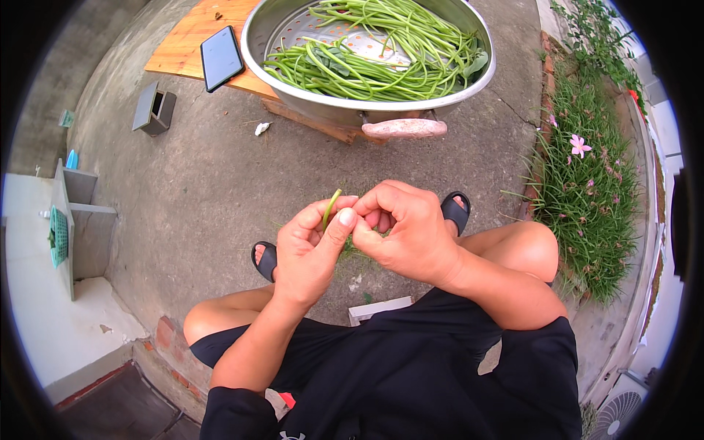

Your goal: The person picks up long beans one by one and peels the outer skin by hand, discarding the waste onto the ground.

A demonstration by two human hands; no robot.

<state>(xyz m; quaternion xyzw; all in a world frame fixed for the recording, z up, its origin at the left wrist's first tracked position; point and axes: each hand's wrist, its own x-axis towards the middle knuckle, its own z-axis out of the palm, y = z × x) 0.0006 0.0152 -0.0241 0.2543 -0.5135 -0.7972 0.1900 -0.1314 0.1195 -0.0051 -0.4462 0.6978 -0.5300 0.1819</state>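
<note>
Over the ground between my knees, my left hand (308, 247) grips a short green stalk (331, 208) between thumb and fingers. One end of the stalk sticks up past the forefinger. My right hand (412, 231) meets it fingertip to fingertip, thumb and forefinger pinched together. Whether anything thin is caught in that pinch is hidden. Ahead of both hands stands a large oval metal basin (324, 98) with a perforated inner tray (286, 36). Long green stalks (352, 71) lie in it in two heaps, a few leaves (476, 64) among them.
The basin rests on a low wooden table (181, 49), beside a phone (222, 58). Its wrapped handle (404, 128) juts toward me. A grey box (154, 108) and white scrap (262, 128) lie on the concrete. Right is a brick-edged flower bed (588, 220); left, a teal basket (58, 236).
</note>
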